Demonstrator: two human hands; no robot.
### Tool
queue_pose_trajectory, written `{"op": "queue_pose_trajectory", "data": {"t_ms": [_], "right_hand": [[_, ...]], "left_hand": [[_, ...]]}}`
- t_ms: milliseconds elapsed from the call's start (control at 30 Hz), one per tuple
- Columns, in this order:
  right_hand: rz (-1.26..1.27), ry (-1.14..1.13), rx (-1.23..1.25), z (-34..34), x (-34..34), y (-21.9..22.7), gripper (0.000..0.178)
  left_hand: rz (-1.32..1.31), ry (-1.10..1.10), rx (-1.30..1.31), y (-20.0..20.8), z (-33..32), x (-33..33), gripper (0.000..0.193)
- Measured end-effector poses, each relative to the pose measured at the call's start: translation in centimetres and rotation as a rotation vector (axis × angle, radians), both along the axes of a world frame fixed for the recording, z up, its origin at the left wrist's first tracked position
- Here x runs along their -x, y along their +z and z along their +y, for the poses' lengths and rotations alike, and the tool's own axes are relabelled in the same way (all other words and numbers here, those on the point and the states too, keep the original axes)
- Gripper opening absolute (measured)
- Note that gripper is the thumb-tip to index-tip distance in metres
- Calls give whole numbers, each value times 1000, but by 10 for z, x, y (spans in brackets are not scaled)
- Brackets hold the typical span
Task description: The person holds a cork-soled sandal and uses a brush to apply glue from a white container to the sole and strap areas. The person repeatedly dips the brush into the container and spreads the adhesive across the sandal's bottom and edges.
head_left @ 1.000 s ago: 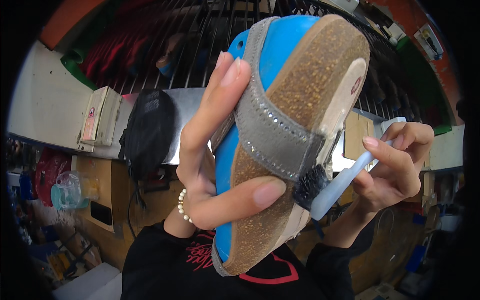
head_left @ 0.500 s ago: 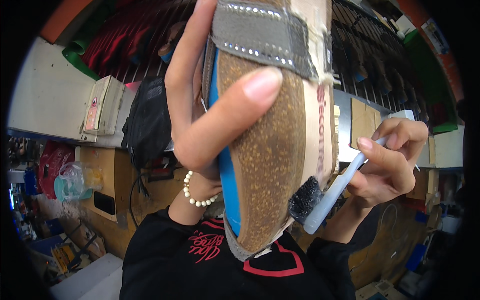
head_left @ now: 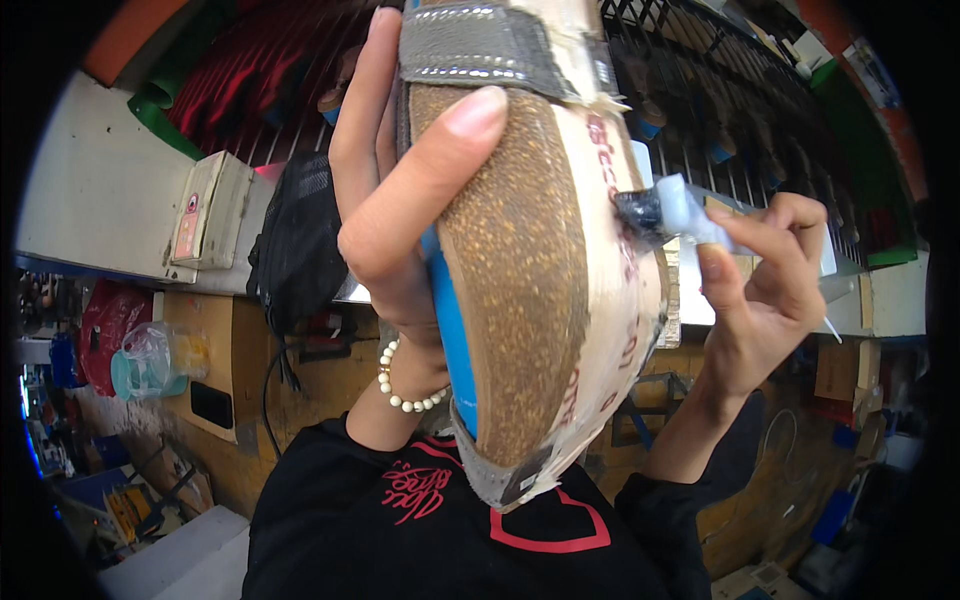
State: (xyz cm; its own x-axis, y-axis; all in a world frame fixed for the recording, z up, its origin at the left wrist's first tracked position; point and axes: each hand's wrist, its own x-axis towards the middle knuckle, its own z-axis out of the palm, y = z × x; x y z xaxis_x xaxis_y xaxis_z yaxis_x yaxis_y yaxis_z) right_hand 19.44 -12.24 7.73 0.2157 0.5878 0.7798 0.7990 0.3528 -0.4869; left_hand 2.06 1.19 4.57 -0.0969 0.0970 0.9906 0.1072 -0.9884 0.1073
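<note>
My left hand (head_left: 405, 215) holds up an unfinished sandal (head_left: 515, 260), wrapped round its far-left side with the thumb lying on the brown speckled cork side. The sandal has a blue inner form (head_left: 455, 335) and a grey strap (head_left: 475, 45) with bright stitching. Its pale underside (head_left: 610, 340) is turned to the right and carries reddish printed marks. In my right hand (head_left: 765, 275) a brush (head_left: 665, 210) with a pale handle is pinched between thumb and fingers. Its dark, wet-looking head meets the underside about midway along.
Behind the sandal stands a rack (head_left: 720, 130) with several shoes. A black bag (head_left: 295, 235) and a worn pale box (head_left: 205, 210) rest on the white bench at left. Below, a phone (head_left: 211, 407) lies on a brown carton, beside a turquoise container (head_left: 145, 375).
My right hand has swung the brush up along the underside, from the near end to the middle, turning its handle rightward. The sandal has shifted slightly left and rotated, showing more underside.
</note>
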Motion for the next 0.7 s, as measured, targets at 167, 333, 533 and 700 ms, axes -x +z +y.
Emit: {"op": "queue_pose_trajectory", "data": {"t_ms": [167,333,533,700], "right_hand": [[139,153,26,-15,18,-13,40],[121,113,29,-23,28,-13,47],[71,44,-45,-14,22,-4,49],[32,249,-107,-9,16,-14,51]], "left_hand": [[-96,32,228,-7,-2,8,53],[-1,157,214,-6,-2,13,53],[-45,51,147,-4,-6,-1,54],[56,137,150,-2,-1,6,55]]}}
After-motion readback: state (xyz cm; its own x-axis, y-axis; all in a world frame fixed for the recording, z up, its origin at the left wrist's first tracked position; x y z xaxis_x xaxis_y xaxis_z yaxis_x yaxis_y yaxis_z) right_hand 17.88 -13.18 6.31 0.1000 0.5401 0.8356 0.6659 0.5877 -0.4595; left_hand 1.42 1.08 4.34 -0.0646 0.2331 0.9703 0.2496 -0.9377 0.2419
